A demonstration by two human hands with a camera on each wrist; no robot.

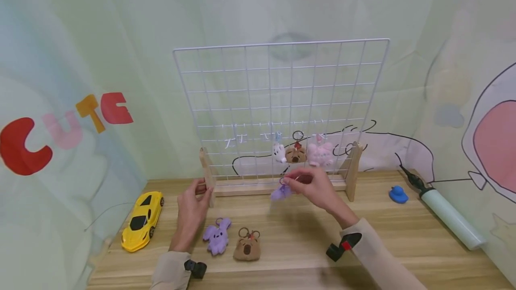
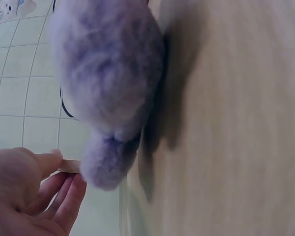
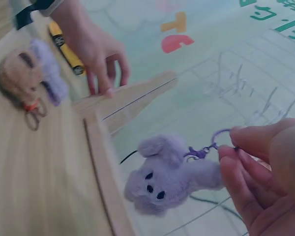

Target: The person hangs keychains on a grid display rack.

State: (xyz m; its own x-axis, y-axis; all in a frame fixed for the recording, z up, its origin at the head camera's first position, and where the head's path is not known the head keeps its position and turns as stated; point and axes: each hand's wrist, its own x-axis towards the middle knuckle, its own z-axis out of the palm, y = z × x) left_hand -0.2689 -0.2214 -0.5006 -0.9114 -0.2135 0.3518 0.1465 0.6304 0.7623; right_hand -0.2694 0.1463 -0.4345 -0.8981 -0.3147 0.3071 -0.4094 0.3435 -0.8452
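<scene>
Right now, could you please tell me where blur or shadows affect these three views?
Head view: soft shadows on the table, held purple plush blurred; left wrist view: close purple plush out of focus, dark shadow beside it; right wrist view: brown plush soft-edged.

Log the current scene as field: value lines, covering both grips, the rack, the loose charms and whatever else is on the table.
Right grip: pinches the ring of the dangling purple charm
Left grip: holds the left end of the wooden stand
Hanging at wire grid, left to right: white charm, brown charm, pink charm
Loose on table: second purple charm, second brown charm
Far left: yellow toy car
Right side: blue toy duck, pump-like tube
</scene>
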